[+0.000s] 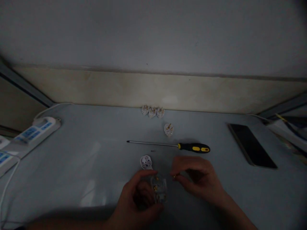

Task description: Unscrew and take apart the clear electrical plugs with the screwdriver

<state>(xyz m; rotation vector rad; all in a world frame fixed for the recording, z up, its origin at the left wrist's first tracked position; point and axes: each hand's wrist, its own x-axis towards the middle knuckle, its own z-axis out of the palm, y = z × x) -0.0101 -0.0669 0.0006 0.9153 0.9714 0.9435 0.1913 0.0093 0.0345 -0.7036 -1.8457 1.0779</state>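
Table: gray, a bit shiny, in dim light.
Back edge: right up against a cream strip, with a gray wall above.
Left side: a white power strip, lying slantwise.
Right side: a dark phone, flat, near some papers.
Left hand: curled, with a see-through plug part held between thumb and fingers, low in the middle.
Right hand: finger and thumb pinched on a tiny gold bit, just beside the plug part, apart from it.
Screwdriver: past both hands, tip pointing left.
White plug pieces: three close together by the back edge.
Lone plug piece: between those and the screwdriver.
White cover: just past the left fingers.
Room to move: widest from power strip to left hand; smaller from right hand to phone.
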